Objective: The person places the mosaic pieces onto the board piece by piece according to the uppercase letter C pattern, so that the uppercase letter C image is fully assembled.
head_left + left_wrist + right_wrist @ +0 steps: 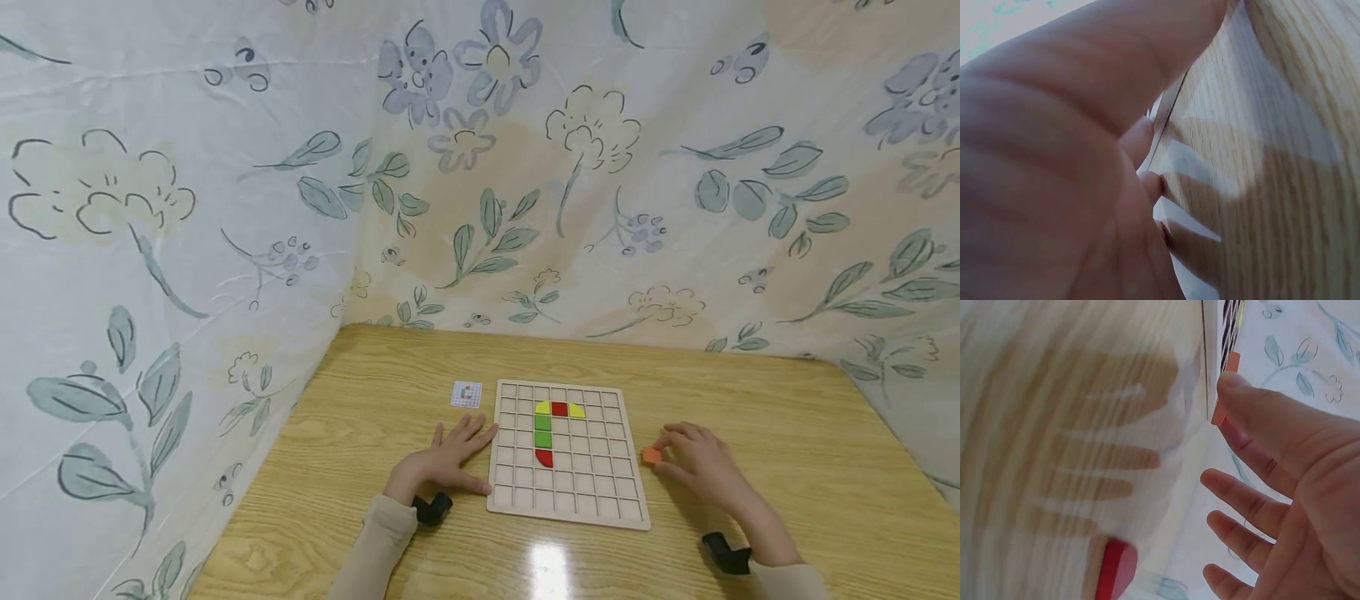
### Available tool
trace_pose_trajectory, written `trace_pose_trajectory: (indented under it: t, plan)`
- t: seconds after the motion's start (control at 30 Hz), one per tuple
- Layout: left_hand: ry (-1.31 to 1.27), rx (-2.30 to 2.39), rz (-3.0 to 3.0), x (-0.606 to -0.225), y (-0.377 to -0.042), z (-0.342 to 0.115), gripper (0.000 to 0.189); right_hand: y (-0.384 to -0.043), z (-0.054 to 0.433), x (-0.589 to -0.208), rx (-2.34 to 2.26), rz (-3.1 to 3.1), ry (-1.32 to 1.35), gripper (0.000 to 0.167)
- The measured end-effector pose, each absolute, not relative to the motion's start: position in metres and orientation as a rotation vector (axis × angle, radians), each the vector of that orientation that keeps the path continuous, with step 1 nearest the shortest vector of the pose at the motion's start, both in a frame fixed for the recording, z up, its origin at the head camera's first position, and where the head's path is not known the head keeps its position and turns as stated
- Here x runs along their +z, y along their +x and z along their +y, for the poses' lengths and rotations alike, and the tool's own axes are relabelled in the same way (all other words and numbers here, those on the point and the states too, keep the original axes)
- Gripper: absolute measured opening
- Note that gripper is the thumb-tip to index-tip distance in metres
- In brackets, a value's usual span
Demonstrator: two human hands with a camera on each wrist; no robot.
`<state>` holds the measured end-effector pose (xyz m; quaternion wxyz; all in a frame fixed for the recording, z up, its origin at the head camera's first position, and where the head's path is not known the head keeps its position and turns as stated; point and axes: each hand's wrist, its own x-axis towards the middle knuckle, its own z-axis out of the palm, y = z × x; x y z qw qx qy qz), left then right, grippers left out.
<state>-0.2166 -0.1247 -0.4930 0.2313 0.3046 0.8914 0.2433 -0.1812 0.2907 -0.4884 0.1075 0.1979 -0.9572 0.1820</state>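
A square wooden grid board (592, 507) lies on the table. In its cells sit yellow quarter-round tiles (577, 411), a red square tile (559, 409), green square tiles (543, 439) and a red quarter-round tile (544, 458). My left hand (450, 458) rests with spread fingers at the board's left edge, thumb and fingertips touching it. Just off the right edge, my right hand (701, 462) pinches an orange tile (1227, 394) between thumb and index finger; its other fingers are extended. The fingers hide part of that tile in the head view.
A small printed pattern card (467, 394) lies by the board's upper left corner. In the right wrist view a red piece (1117, 569) sits on the wooden table (375, 367). Floral cloth (487, 208) hangs behind and at the sides.
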Motion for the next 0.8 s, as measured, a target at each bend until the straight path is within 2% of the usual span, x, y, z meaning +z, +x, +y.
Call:
trace_pose_trajectory:
  t: [0.8]
  plan:
    - [0.852,0.680,2.430,-0.493,-0.216,-0.126,0.091,-0.186,0.232,-0.485,0.626,-2.843,0.635,0.019]
